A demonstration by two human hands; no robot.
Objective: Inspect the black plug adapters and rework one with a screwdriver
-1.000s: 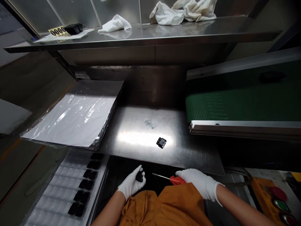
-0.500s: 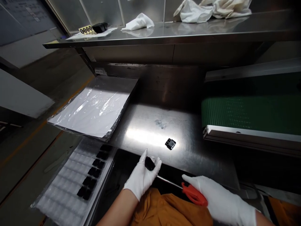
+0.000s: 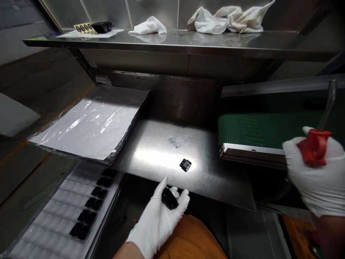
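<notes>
My left hand [image 3: 164,216], in a white glove, is at the table's front edge with its fingers curled round a small glossy black plastic part [image 3: 169,198]. At the far right my right hand [image 3: 314,172], also gloved, is raised in front of the conveyor. It grips a red air blow gun [image 3: 315,149] whose thin metal nozzle points up. Beyond my left hand, a flat black piece with slots [image 3: 185,165] lies on the steel table [image 3: 151,144], touched by neither hand.
A plastic-wrapped white stack [image 3: 91,122] lies at the left. Below it a clear compartment tray [image 3: 54,216] holds several black parts. A green conveyor belt [image 3: 242,129] stands at the right. White cloths [image 3: 207,23] lie on the steel shelf [image 3: 172,45] above.
My right hand has swung up and right with the air blow gun, away from the black part. The nozzle now points up. My left hand still holds the part, and the view has shifted slightly.
</notes>
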